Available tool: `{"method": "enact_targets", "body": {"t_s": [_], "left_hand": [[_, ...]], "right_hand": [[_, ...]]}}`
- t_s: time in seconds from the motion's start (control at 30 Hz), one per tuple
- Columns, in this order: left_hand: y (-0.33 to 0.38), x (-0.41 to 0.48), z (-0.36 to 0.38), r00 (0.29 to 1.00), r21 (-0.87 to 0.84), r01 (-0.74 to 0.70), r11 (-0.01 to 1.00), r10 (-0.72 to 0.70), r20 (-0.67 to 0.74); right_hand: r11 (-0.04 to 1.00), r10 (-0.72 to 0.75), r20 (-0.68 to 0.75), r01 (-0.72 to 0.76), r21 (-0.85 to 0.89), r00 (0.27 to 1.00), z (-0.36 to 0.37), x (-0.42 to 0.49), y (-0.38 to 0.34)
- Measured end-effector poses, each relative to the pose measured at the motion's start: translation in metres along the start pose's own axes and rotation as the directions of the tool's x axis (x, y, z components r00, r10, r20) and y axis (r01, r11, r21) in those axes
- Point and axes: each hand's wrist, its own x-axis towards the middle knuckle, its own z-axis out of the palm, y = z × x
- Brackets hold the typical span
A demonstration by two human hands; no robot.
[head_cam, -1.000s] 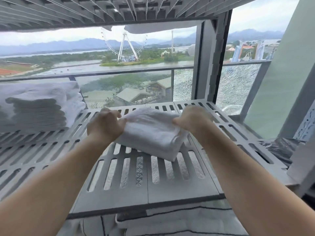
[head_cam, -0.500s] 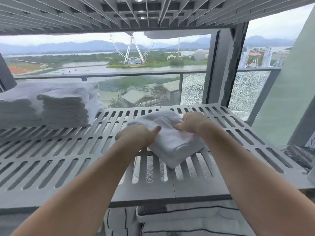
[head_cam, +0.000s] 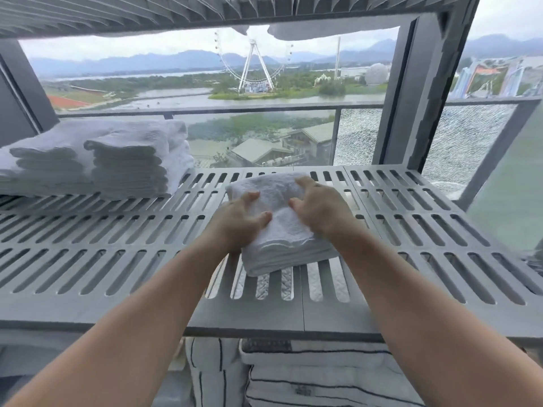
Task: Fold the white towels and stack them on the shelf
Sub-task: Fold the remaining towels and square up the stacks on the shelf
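A folded white towel (head_cam: pixel 283 239) lies flat on the grey slatted shelf (head_cam: pixel 117 230), near its middle. My left hand (head_cam: pixel 238 221) rests on the towel's left part, fingers spread on top and thumb pointing right. My right hand (head_cam: pixel 320 207) presses on the towel's right part with fingers splayed toward the back. Neither hand curls round the cloth. At the shelf's back left stand two stacks of folded white towels (head_cam: pixel 126 163), side by side.
Another slatted shelf (head_cam: pixel 205 10) hangs close overhead. A dark window post (head_cam: pixel 411 98) rises at the back right, with glass behind the shelf. White bedding with black stripes (head_cam: pixel 308 374) sits below the shelf's front edge. Bare slats lie left and right of the towel.
The towel, gripped at its two ends before, now lies on the shelf. Both hands have shifted onto its top with fingers spread. The view has moved closer and slightly left.
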Motion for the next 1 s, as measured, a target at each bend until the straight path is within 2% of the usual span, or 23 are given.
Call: {"method": "enact_targets", "body": {"t_s": [0.17,0.3,0.5,0.83,1.0], "left_hand": [[-0.014,-0.009,-0.01,0.997,-0.151,-0.028,0.988,0.017,-0.073],[-0.031,-0.013,-0.035,0.997,-0.237,-0.031,0.971,0.014,-0.073],[-0.086,-0.032,-0.096,0.986,-0.215,-0.067,0.974,0.032,-0.162],[-0.209,-0.071,-0.216,0.968,-0.196,-0.03,0.98,-0.021,-0.249],[-0.264,-0.084,-0.26,0.938,-0.227,-0.008,0.974,-0.072,-0.34]], "right_hand": [[0.992,-0.01,-0.069,0.019,0.125,0.998,0.002,-0.004,-0.018],[0.982,-0.003,-0.147,0.031,0.187,0.989,0.012,-0.011,-0.047],[0.971,0.018,-0.154,0.019,0.24,0.988,0.039,-0.019,-0.124],[0.946,-0.049,-0.154,0.095,0.31,0.987,0.107,-0.023,-0.29],[0.937,-0.096,-0.141,0.138,0.321,0.985,0.141,-0.014,-0.358]]}}
